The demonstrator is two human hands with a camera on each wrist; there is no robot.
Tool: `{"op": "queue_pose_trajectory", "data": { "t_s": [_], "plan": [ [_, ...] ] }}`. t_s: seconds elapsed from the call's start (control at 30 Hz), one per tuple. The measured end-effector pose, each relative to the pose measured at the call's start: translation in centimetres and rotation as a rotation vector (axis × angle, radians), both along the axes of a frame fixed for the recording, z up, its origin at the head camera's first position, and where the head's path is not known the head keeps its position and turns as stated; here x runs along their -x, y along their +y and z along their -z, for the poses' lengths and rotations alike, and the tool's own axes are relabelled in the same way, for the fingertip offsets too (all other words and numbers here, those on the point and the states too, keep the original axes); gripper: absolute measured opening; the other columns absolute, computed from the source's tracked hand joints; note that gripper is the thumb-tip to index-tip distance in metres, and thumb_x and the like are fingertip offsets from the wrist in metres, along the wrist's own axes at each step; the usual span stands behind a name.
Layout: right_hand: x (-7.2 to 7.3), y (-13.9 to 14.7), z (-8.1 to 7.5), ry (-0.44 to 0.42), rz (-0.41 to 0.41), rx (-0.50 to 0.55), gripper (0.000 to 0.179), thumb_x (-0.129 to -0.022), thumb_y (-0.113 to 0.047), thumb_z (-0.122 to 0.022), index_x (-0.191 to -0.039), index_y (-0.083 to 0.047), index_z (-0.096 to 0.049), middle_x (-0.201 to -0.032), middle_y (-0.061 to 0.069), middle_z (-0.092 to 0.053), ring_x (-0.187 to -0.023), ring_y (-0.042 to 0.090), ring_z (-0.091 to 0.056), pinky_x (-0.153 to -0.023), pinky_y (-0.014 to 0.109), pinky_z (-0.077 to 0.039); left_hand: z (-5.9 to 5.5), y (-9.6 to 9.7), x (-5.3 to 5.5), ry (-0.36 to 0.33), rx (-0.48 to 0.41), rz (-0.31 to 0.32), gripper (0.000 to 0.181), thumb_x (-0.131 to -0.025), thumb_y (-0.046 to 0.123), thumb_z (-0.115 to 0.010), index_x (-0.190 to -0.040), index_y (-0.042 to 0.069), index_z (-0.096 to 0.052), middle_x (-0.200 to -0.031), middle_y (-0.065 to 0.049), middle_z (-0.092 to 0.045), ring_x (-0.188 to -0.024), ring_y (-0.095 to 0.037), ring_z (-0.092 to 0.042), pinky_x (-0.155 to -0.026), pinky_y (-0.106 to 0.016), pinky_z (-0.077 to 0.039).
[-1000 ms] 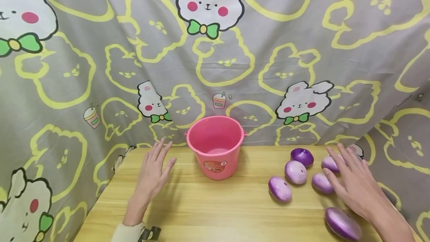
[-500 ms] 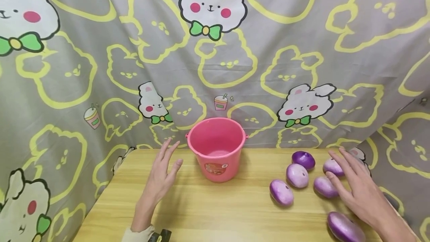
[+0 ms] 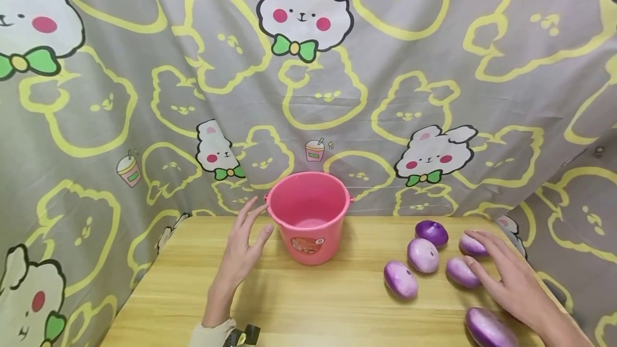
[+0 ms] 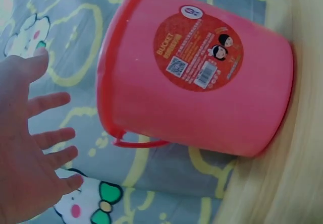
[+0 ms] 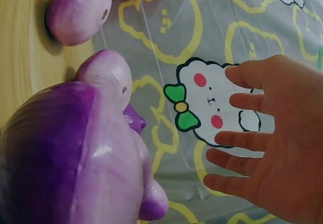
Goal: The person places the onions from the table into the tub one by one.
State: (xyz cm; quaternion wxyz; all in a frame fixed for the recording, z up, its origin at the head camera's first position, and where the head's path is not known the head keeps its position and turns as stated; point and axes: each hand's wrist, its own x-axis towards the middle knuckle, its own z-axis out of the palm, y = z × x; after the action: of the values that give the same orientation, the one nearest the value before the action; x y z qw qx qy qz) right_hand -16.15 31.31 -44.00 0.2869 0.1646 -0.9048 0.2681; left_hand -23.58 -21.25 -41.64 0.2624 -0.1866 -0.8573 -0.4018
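Observation:
A pink bucket (image 3: pixel 332 234) stands upright near the back edge, its inside bare where it shows. My left hand (image 3: pixel 241 253) is raised beside the bucket's left rim, fingers spread and holding nothing; the left wrist view shows a gap between this hand (image 4: pixel 22 143) and the bucket (image 4: pixel 133 93). Several purple onions lie at the right, among them a dark one (image 3: pixel 431 233), a paler one (image 3: pixel 423 255) and a large one (image 3: pixel 490 327) in front. Over the rightmost onions hovers my right hand (image 3: pixel 511 280), fingers extended with nothing in them, partly covering an onion (image 3: pixel 473 243).
The wooden table (image 3: pixel 332 315) meets a grey patterned curtain (image 3: pixel 337 138) at its back edge, close behind the bucket. More of that cloth hangs along the left and right sides. One onion (image 3: pixel 401 280) lies between the bucket and the other onions.
My left hand has moved right, up to the bucket's rim. My right hand has lowered a little over the onions. Bucket and onions rest where they were.

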Motion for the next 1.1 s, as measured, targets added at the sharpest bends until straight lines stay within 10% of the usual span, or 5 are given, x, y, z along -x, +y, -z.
{"op": "queue_pose_trajectory", "data": {
  "t_s": [0.2, 0.4, 0.5, 0.63, 1.1],
  "plan": [
    [0.5, 0.5, 0.6, -0.020, -0.039, 0.021, 0.048, -0.091, -0.012, -0.078, -0.135, -0.025, -0.063, -0.137, -0.011, -0.055, -0.134, -0.013, -0.033, -0.107, 0.001, -0.016, 0.8, 0.4, 1.0, 0.007, -0.076, 0.023, 0.045, -0.103, 0.026, -0.063, -0.145, 0.011, -0.056, -0.161, -0.011, -0.039, -0.150, -0.036, -0.029, -0.111, -0.076, -0.027],
    [1.1, 0.9, 2.2, -0.071, 0.012, -0.009, 0.040, -0.091, -0.016, -0.079, -0.129, -0.017, -0.065, -0.132, 0.008, -0.060, -0.130, 0.018, -0.048, -0.100, -0.001, -0.013, 1.6, 0.7, 1.5, 0.008, -0.080, 0.025, 0.042, -0.097, 0.026, -0.073, -0.137, 0.016, -0.064, -0.159, -0.010, -0.041, -0.150, -0.033, -0.030, -0.109, -0.076, -0.030],
    [1.5, 1.2, 3.1, -0.070, 0.013, -0.039, 0.042, -0.088, -0.013, -0.081, -0.126, -0.012, -0.065, -0.128, 0.015, -0.061, -0.117, 0.042, -0.054, -0.111, 0.029, -0.033, 1.8, 1.0, 1.8, 0.027, -0.085, 0.031, 0.041, -0.093, 0.025, -0.078, -0.132, 0.017, -0.066, -0.158, -0.011, -0.042, -0.149, -0.031, -0.033, -0.109, -0.074, -0.033],
    [1.7, 1.5, 3.8, -0.072, 0.004, -0.052, 0.044, -0.083, -0.009, -0.083, -0.124, -0.012, -0.065, -0.126, 0.017, -0.061, -0.114, 0.047, -0.056, -0.087, 0.063, -0.043, 2.1, 1.4, 2.2, 0.076, -0.086, 0.056, 0.040, -0.089, 0.020, -0.083, -0.126, 0.015, -0.069, -0.155, -0.015, -0.044, -0.144, -0.034, -0.040, -0.109, -0.068, -0.039],
    [2.1, 1.9, 5.3, -0.108, -0.042, -0.051, 0.043, -0.083, -0.008, -0.083, -0.123, -0.011, -0.067, -0.131, 0.023, -0.059, -0.116, 0.052, -0.055, -0.086, 0.071, -0.043, 2.8, 2.5, 2.9, 0.210, -0.123, 0.115, 0.027, -0.081, 0.007, -0.088, -0.105, 0.008, -0.076, -0.130, -0.020, -0.057, -0.127, -0.035, -0.054, -0.119, -0.033, -0.035]
  ]
}}
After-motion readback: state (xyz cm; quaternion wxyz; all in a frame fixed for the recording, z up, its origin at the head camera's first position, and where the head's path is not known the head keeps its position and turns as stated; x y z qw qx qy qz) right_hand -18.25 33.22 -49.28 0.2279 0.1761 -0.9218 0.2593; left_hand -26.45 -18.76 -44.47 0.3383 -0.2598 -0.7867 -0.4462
